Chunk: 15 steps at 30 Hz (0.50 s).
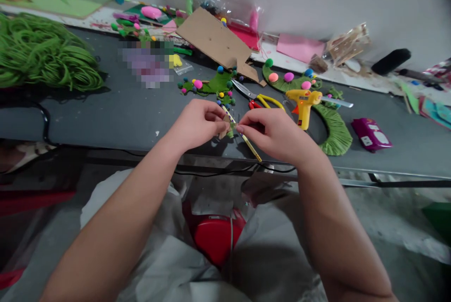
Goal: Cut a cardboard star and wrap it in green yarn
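We pinched small green-and-brown piece (pixel 230 133) in left hand (pixel 197 123), above bench (pixel 141 121), probably steadying it. Right hand (pixel 273 127): fingers closed together beside it, grip on anything unclear. Glue gun (pixel 304 104) beyond, likely for reach.

Fibrous yarn (pixel 49 55), smooth plastic glue gun (pixel 303 107), matt cardboard (pixel 213 34)

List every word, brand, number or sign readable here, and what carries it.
No text can be read.
Purple packet: pale printed marks, too blurred.
Yellow glue gun: small dark label on the handle, too small.
Pixelated patch: nothing legible.
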Each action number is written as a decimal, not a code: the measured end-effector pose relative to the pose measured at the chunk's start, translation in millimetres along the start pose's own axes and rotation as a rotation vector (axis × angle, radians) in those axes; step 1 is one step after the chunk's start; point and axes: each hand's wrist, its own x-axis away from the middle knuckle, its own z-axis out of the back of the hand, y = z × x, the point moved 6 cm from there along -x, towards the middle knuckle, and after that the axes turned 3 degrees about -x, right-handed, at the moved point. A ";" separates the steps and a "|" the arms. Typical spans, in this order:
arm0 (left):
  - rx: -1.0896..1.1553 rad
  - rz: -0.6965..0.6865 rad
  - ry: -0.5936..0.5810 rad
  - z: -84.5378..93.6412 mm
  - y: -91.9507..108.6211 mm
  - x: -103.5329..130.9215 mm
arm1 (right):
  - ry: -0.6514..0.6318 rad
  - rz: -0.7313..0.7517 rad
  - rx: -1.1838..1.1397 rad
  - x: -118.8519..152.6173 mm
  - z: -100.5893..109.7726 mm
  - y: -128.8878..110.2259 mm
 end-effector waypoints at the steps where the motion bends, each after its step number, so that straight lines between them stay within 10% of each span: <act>1: 0.025 -0.002 0.017 2.0 0.0 -0.7 | 0.013 0.015 -0.010 2.4 -0.7 -1.5; 8: 0.182 -0.046 0.109 12.0 2.3 -3.2 | 0.114 0.047 -0.026 14.0 -3.0 2.6; 15: 0.259 -0.042 -0.038 6.9 5.7 -0.4 | 0.093 0.029 -0.116 8.5 -3.6 19.5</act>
